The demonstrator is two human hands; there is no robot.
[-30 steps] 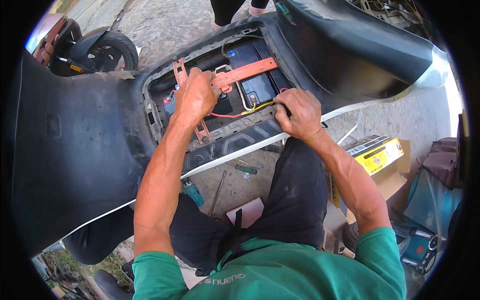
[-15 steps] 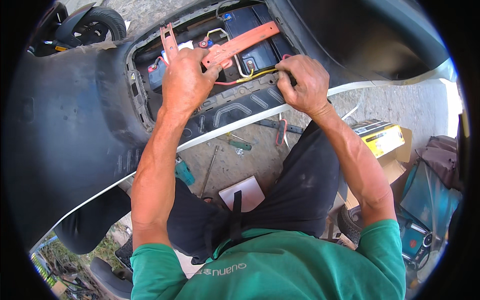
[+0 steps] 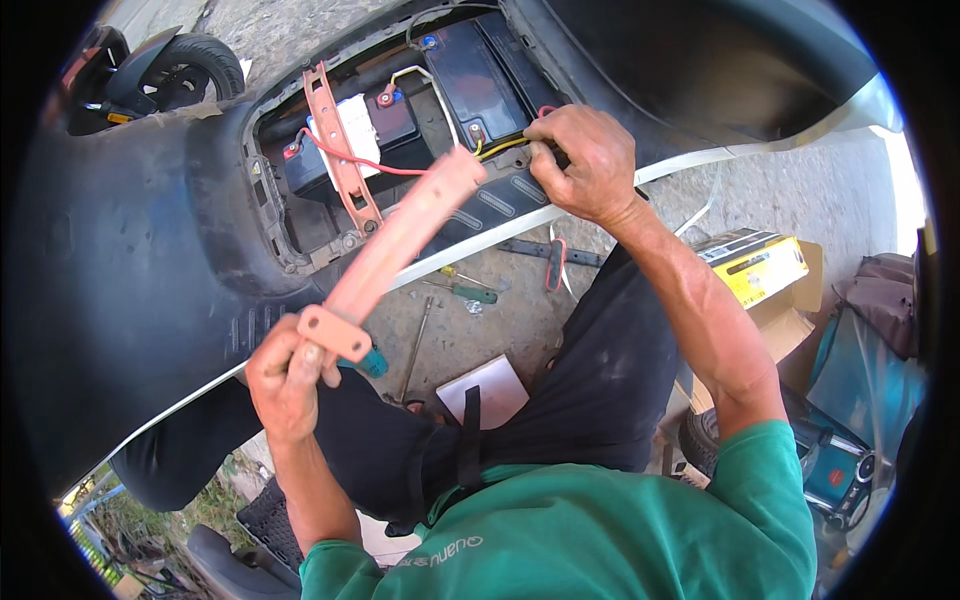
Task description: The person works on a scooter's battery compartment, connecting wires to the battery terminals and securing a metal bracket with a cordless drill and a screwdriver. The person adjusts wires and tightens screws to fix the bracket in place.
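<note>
Orange bar (image 3: 400, 232) is in the air, slanted over the near edge of the bay (image 3: 268, 205), flanged end gripped in your left hand (image 3: 285, 380). Your right hand (image 3: 585, 160) is curled at that edge by the yellow wire (image 3: 502, 148); can't tell if it's pinching anything. Bracket (image 3: 345, 165) spans the bay, left of the big battery (image 3: 478, 80). Yellow box (image 3: 765, 272) off right.
</note>
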